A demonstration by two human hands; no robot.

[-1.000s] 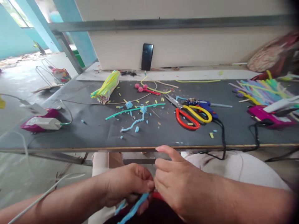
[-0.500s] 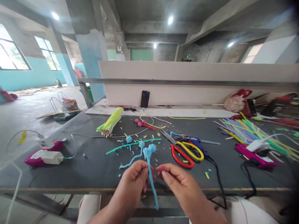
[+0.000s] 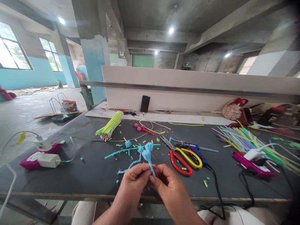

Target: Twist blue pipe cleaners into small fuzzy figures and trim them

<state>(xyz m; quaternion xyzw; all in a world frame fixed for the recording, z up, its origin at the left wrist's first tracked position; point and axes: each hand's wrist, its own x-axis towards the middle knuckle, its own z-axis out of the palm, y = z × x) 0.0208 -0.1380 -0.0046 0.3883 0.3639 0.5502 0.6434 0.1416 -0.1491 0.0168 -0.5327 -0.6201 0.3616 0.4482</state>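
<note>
A blue pipe cleaner stem with fluffy balls at its top (image 3: 148, 153) stands upright between my fingertips, over the table's front edge. My left hand (image 3: 134, 181) pinches the stem from the left. From the right, my right hand (image 3: 167, 182) closes its thumb and fingers on the same stem, the two hands touching. The stem's lower end is hidden by my fingers. Just behind lies another blue pipe cleaner (image 3: 130, 165), twisted, and a blue ball (image 3: 127, 144). A teal pipe cleaner (image 3: 124, 151) stretches across the table beyond them.
Scissors (image 3: 181, 159) with red and yellow handles lie right of my hands, beside a blue glue gun (image 3: 195, 150). Pipe cleaner bundles lie at left (image 3: 110, 125) and right (image 3: 248, 140). A phone (image 3: 145, 103) leans at the back. Power strips (image 3: 39, 159) sit at both sides.
My right hand has moved left and taken hold of the blue stem, which it was apart from before. The stem's dangling lower end is now covered by my fingers. The view has tilted slightly.
</note>
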